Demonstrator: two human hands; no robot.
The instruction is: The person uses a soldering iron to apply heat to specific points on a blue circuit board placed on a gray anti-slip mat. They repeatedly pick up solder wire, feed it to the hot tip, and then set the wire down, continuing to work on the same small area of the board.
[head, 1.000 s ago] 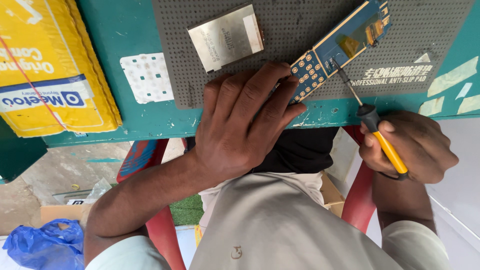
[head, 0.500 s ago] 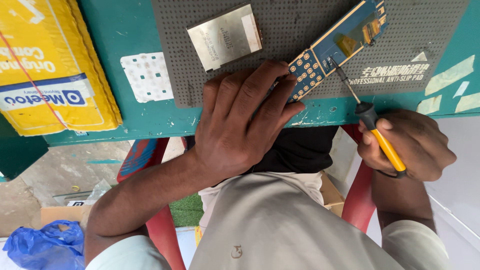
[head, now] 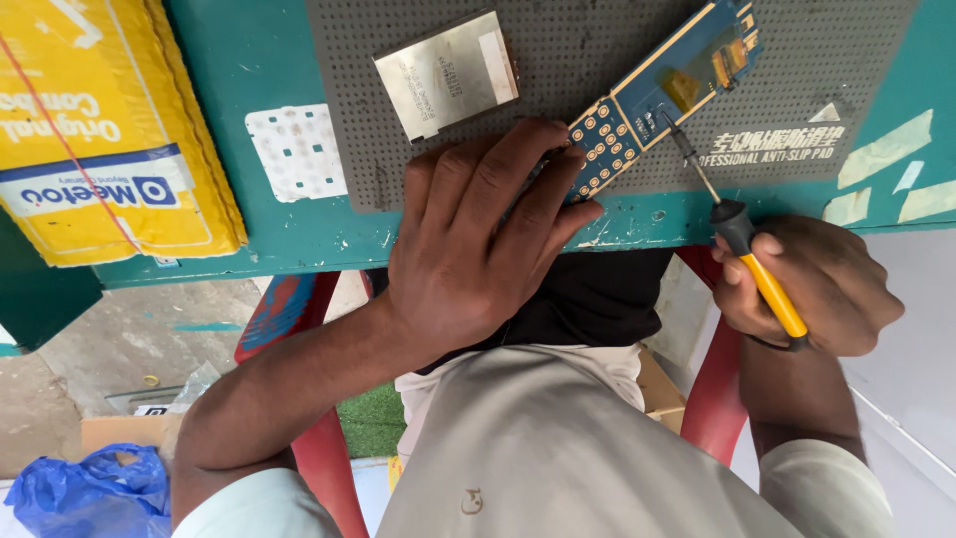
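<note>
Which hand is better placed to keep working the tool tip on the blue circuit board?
The right hand: it grips the yellow-handled screwdriver, whose tip rests on the circuit board. The left hand lies flat, pinning the board's near end to the grey mat.

The circuit board (head: 652,95) is showing a smooth blue lacquer with shiny gold pads. The screwdriver (head: 742,249) is gleaming with a thin metal shaft and glossy yellow and black plastic on its handle. The mat (head: 597,40) is looking matt grey and dimpled, like rubber. The metal plate (head: 445,72) is glinting dully, brushed. The surface (head: 259,70) is wearing scuffed, chipped teal paint.
</note>
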